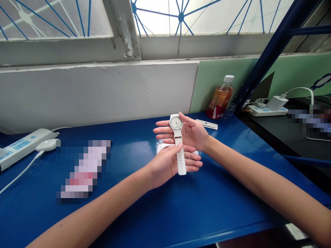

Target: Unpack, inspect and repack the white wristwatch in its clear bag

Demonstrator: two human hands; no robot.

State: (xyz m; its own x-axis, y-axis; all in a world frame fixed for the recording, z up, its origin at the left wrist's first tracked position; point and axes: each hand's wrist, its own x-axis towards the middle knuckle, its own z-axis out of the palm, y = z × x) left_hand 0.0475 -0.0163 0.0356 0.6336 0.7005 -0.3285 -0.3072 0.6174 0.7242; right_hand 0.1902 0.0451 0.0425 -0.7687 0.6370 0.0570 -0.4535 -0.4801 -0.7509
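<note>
A white wristwatch (176,122) with a round dial lies lengthwise across my two upturned palms, above the blue desk (124,220). My right hand (193,132) carries the dial end, its thumb against the side of the case and its fingers stretched to the left. Nearer to me, my left hand (165,162) supports the holed strap; its thumb presses on the strap and its fingers reach out to the right. The strap's free end hangs past my left palm. Beneath the hands, a pale object (160,146) is mostly hidden, so I cannot tell its kind.
A white power strip (26,146) and a charger with a cable (48,144) lie at the left, beside a blurred-out flat object (85,172). Behind my right hand are a flat white piece (210,124) and a drink bottle (221,98). A blue metal post (269,51) slants up at the right.
</note>
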